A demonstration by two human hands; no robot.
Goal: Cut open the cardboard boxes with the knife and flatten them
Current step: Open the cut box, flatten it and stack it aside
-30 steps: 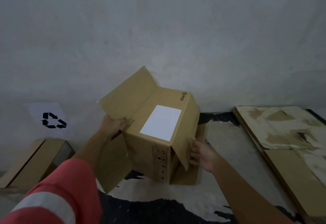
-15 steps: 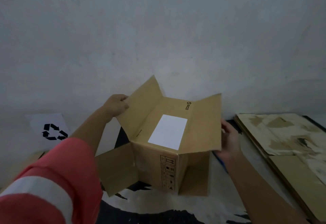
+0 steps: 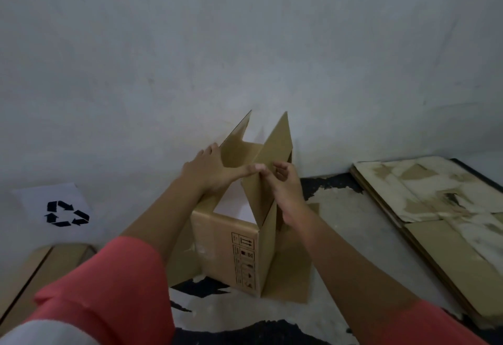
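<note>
Head view: cardboard box sits center frame on the floor, close to the wall, both ends open, flaps up. Left hand lies flat on the outer face of the left flap, fingers spread, thumb reaching across to the right flap. Right hand has fingers curled and pinched on the lower edge of that right flap. No knife visible; can't tell where it is.

Looks to me like the collapse step. I'd push opposite corners so the tube racks along its creases, keep both flaps in line with the walls, then press down flat. Bottom flaps splayed on the floor may snag, so lift slightly first.

Lower left: another box under the recycling sign. Right: flattened cardboard stack, probably the drop spot.
</note>
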